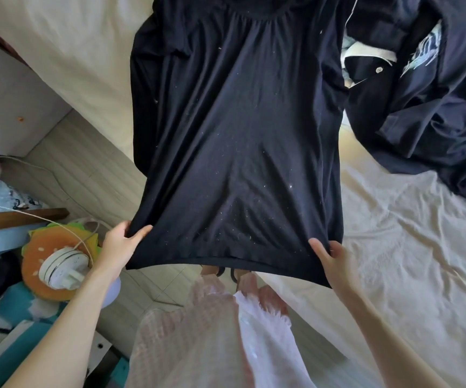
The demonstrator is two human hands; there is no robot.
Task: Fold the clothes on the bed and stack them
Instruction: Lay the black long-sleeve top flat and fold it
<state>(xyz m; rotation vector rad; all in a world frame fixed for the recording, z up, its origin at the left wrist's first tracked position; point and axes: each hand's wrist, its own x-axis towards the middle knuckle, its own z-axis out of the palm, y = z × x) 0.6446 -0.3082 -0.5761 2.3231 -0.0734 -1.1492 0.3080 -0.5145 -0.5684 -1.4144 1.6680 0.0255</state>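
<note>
Step in hand, as judged: spreading of one garment before folding, with no fold made and no stack begun. Black gathered-neck top [237, 130] stretched taut from the near hem toward the far neckline, lint-flecked, far end over the cream bedsheet [411, 261], near hem held off the bed edge above the wood-look floor [91, 163]. Left hand [122, 247] at the left hem corner, grip pinched on the fabric, thumb on top and fingers tucked beneath. Right hand [335, 261] at the right hem corner, grip likewise pinched on the hem, thumb over the cloth and fingers curled under. Hem drawn straight between the two grips, with slight sag at the middle. Pile of unfolded dark clothes [422, 102] left on the bed to the right of the top, just beside its right edge, among them a navy piece with white piping and a button. Burger-shaped cushion [55, 256] on the floor to the left, carrying a white round power strip [63, 267]. Next move, as judged: lowering of the top flat onto the sheet, even tension kept at both corners, sleeves brought inward, then hem carried toward the neckline. Risk, as judged: bunching at the gathered neck, and slippage of the thin knit off the bed edge if one corner is released early.
</note>
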